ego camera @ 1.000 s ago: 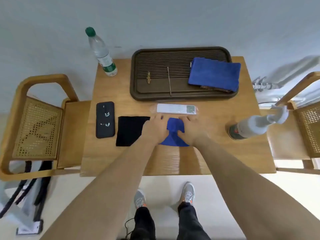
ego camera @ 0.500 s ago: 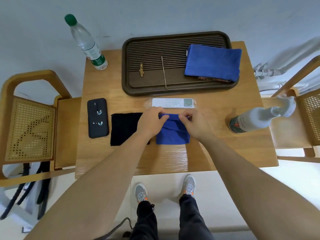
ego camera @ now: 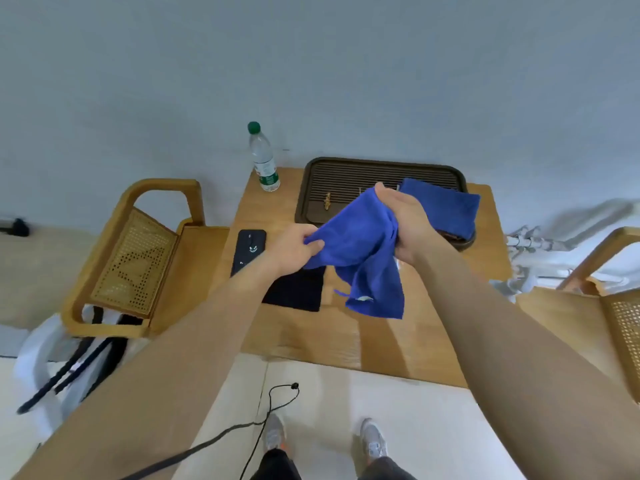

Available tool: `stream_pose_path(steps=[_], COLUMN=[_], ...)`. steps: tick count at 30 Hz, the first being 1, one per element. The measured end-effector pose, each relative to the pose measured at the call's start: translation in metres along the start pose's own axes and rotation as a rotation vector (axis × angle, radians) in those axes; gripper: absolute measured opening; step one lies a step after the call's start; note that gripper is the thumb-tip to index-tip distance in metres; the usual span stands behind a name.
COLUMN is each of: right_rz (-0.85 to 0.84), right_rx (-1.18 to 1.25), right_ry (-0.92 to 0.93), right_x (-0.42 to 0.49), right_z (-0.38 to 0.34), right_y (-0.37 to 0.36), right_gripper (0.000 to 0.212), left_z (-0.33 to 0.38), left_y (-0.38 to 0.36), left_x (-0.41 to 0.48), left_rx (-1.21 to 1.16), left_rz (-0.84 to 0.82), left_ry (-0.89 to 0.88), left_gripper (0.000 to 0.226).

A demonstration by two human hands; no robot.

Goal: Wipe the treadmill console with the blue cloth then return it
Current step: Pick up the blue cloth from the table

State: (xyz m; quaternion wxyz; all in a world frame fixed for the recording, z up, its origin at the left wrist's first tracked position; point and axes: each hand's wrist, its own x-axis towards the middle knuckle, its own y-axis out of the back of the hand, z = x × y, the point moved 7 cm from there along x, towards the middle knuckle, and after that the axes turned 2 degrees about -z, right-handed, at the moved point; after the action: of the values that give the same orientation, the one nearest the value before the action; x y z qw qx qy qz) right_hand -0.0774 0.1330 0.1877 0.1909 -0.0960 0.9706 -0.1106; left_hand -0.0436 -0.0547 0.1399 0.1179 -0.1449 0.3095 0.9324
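Observation:
The blue cloth [ego camera: 360, 252] hangs in the air above the wooden table [ego camera: 346, 334], partly unfolded, its lower corner dangling. My left hand [ego camera: 292, 249] pinches its left edge. My right hand [ego camera: 403, 225] grips its upper right part in a fist. Both hands are raised off the table top. No treadmill console is in view.
A black cloth [ego camera: 294, 291] and a black phone [ego camera: 248, 249] lie on the table's left. A dark tray [ego camera: 346, 168] at the back carries a second folded blue towel [ego camera: 446, 207]. A water bottle [ego camera: 264, 161] stands back left. Wooden cane chairs [ego camera: 138, 258] flank the table.
The blue cloth was lying folded on the table under both hands; now both hands have lifted it up and it has fallen open. The view has tilted up and back.

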Motion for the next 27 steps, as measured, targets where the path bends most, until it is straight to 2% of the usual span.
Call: stream_pose_path(steps=[2, 5, 9, 12, 14, 16, 18, 21, 24, 27], right_rz=[-0.161, -0.345, -0.654, -0.868, -0.959, -0.994, -0.992, -0.994, -1.081, -1.18], right_rx=[0.031, -0.13, -0.328, -0.507, -0.72, -0.965, -1.073, -0.976, -1.005, -1.048], right_ry=[-0.069, -0.028, -0.012, -0.107, -0.118, -0.05, 0.032, 0.086, 0.153, 0.183], right_x=[0.002, 0.002, -0.02, -0.044, -0.056, -0.066, -0.08, -0.106, -0.145, -0.185], right_z=[-0.008, -0.023, -0.018, 0.009, 0.035, 0.061, 0.084, 0.122, 0.167, 0.217], right_y=[-0.025, -0.07, -0.167, -0.252, -0.308, -0.365, -0.424, -0.509, -0.586, -0.652], right_gripper=[0.033, 0.029, 0.017, 0.038, 0.033, 0.028, 0.027, 0.021, 0.031, 0.036], left_z=[0.001, -0.006, -0.03, -0.055, -0.077, -0.107, -0.143, -0.2, -0.253, -0.304], left_y=[0.036, 0.088, 0.157, 0.2, 0.224, 0.246, 0.263, 0.276, 0.274, 0.263], left_x=[-0.029, -0.084, -0.174, -0.244, -0.293, -0.341, -0.391, -0.464, -0.534, -0.589], left_rx=[0.024, 0.028, -0.149, -0.252, -0.286, -0.262, -0.244, -0.239, -0.256, -0.216], left_rz=[0.138, 0.348, 0.628, 0.77, 0.845, 0.902, 0.948, 0.989, 1.016, 0.939], left_ry=[0.031, 0.054, 0.103, 0.151, 0.195, 0.269, 0.345, 0.483, 0.61, 0.765], left_gripper=[0.021, 0.022, 0.035, 0.038, 0.039, 0.043, 0.049, 0.053, 0.045, 0.033])
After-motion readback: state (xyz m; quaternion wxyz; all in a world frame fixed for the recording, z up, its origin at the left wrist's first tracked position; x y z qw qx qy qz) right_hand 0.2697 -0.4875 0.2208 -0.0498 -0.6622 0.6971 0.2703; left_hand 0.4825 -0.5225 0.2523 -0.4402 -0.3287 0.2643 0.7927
